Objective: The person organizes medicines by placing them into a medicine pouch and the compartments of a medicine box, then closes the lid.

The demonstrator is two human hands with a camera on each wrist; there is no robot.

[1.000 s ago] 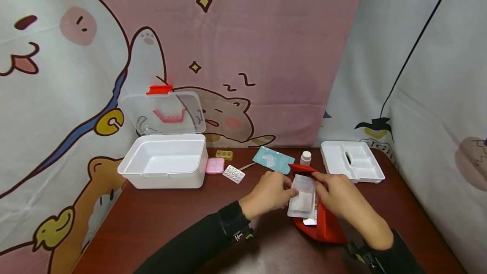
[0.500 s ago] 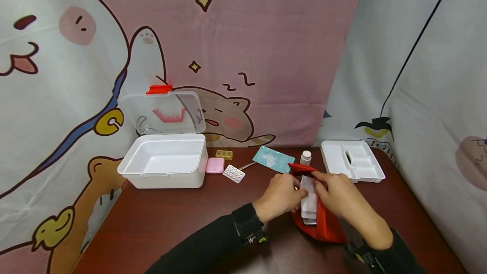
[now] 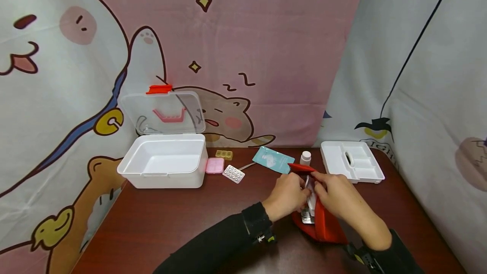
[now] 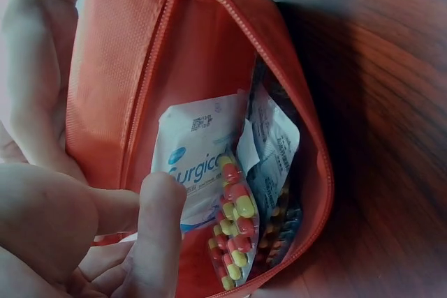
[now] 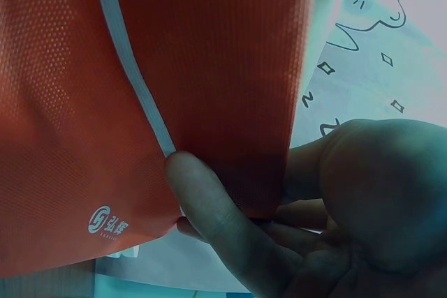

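Note:
A red zippered pouch (image 3: 330, 223) stands unzipped at the right front of the table. My right hand (image 3: 338, 193) grips its upper edge, with the thumb on the outer face in the right wrist view. My left hand (image 3: 287, 195) reaches into the opening. Its fingers pinch a white packet (image 4: 199, 127) printed "Surgic…", whose lower left is hidden behind them. Beside that packet are a blister pack (image 4: 237, 221) of red and yellow capsules and a silvery printed packet (image 4: 272, 144). Darker packs lie deeper in the pouch, partly hidden.
An open white box (image 3: 163, 179) with a clear lid (image 3: 163, 115) stands at left. Near it lie a pink case (image 3: 215, 165), yellow case (image 3: 224, 154) and tablet blister (image 3: 233, 174). Behind the pouch are a teal packet (image 3: 274, 160), white bottle (image 3: 305, 158) and divided tray (image 3: 354, 162).
My left hand has moved right with the white packet, which has tilted up and gone down into the pouch. The right hand keeps its grip on the pouch's edge.

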